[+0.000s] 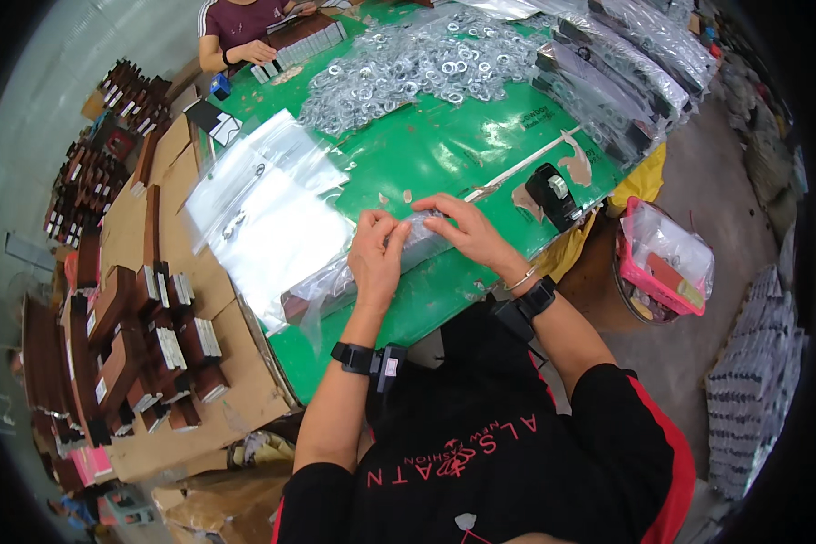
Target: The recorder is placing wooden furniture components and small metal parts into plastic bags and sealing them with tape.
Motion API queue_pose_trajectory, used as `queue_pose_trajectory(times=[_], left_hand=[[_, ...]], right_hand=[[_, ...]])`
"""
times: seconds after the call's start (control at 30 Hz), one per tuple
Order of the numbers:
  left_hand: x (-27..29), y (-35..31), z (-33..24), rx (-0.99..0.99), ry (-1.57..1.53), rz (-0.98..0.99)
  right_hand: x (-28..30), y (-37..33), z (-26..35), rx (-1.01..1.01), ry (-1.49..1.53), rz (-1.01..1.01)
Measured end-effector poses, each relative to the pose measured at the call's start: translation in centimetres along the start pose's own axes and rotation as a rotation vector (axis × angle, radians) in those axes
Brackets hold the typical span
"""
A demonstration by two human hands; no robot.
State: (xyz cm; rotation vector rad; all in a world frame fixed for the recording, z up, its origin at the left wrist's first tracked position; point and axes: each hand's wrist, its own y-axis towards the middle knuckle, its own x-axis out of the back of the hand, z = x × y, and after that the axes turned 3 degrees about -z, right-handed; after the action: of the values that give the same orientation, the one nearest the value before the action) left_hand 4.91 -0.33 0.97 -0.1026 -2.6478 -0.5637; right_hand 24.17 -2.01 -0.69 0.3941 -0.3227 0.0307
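A long, dark package in a clear plastic bag lies slantwise on the green tabletop before me. My left hand is closed on it, thumb and fingers pinching the plastic near its middle. My right hand is closed too, with bent fingers gripping the bag toward its far right end. Both hands are close together, and the fingers partly hide the plastic between them. To the left, flat clear plastic bags are piled beside the package. A black tape dispenser sits right of my right hand.
Small ring-shaped parts are heaped at the back. Wrapped packages are stacked back right. Brown strips fill a cardboard-covered surface at left. A pink basket stands on a bin at right. Across the table, a person handles small pieces.
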Motion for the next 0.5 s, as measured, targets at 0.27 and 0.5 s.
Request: queue_pose_trajectory(times=[0.27,0.5], left_hand=[[-0.7,-0.1,-0.5,-0.005,0.126,-0.097],[-1.3,-0.2,-1.2,-0.025,0.219,-0.141]], right_hand=[[-2.8,-0.5,0.3,-0.07,0.093,-0.195],[-4.9,-0.8,-1.0,-0.126,0.319,-0.338]])
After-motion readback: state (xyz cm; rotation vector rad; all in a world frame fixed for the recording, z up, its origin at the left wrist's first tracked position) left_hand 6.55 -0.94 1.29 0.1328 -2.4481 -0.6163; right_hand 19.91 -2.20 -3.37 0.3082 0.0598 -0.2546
